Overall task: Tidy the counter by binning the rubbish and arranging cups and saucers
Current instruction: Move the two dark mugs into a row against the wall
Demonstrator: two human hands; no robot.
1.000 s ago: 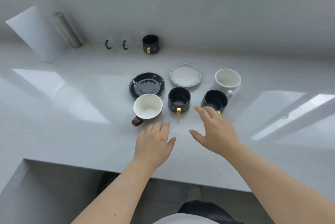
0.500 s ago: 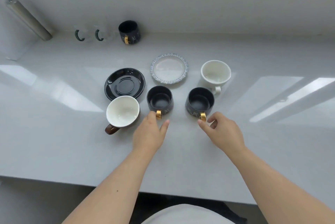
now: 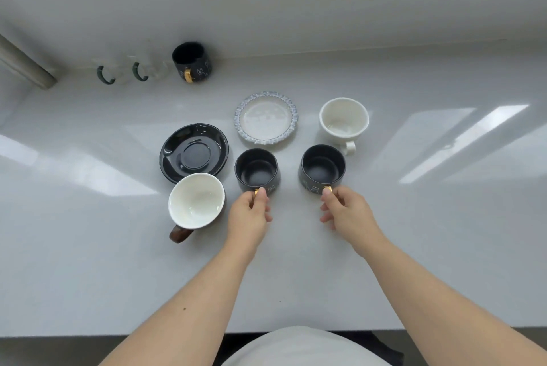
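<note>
Two black cups with gold handles stand side by side on the white counter (image 3: 88,247). My left hand (image 3: 250,214) pinches the gold handle of the left black cup (image 3: 257,169). My right hand (image 3: 346,211) pinches the gold handle of the right black cup (image 3: 322,167). A black saucer (image 3: 194,152) lies to the left, a white saucer with a blue patterned rim (image 3: 266,118) behind. A white cup with a brown handle (image 3: 195,203) stands at front left, a plain white cup (image 3: 343,121) at back right.
A third black cup with a gold handle (image 3: 191,62) stands at the back wall, beside two clear glass cups with green handles (image 3: 139,71). A grey tube (image 3: 23,65) leans at far left. The counter's front edge runs just before my body.
Both hands moved forward from the bare counter to the two black cups and closed on their gold handles. The camera tilted, shifting the scene.
</note>
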